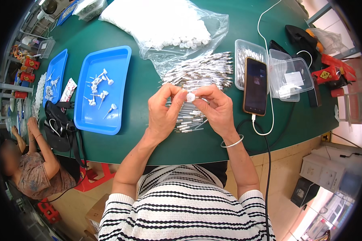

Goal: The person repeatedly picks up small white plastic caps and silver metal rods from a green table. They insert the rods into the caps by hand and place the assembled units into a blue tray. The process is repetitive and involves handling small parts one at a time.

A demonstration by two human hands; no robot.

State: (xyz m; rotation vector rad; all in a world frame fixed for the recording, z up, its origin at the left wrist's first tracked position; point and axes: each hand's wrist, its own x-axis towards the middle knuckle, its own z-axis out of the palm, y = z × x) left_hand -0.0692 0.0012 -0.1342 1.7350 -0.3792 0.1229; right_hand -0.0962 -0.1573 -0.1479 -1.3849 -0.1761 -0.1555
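Note:
Above the pile of thin rods, my hands meet fingertip to fingertip. A small round white plastic cap (190,97) sits between them. My left hand (163,110) is closed, its thumb and forefinger pinching the cap from the left. From the right, my right hand (216,109) is also closed; a thin pale rod, mostly hidden by the fingers, runs toward the cap. Beneath and beyond both hands lie the thin white-and-metal rods (205,72) in a heap. A large clear bag (157,24) of white caps lies open behind that heap.
At left, a blue tray (102,118) holds several caps with thin stems; a smaller blue tray (59,64) stands beyond. A phone (255,86) on a white cable leans on a clear box of rods (239,82). Clear lids (301,76) lie right. Another person (36,164) works far left.

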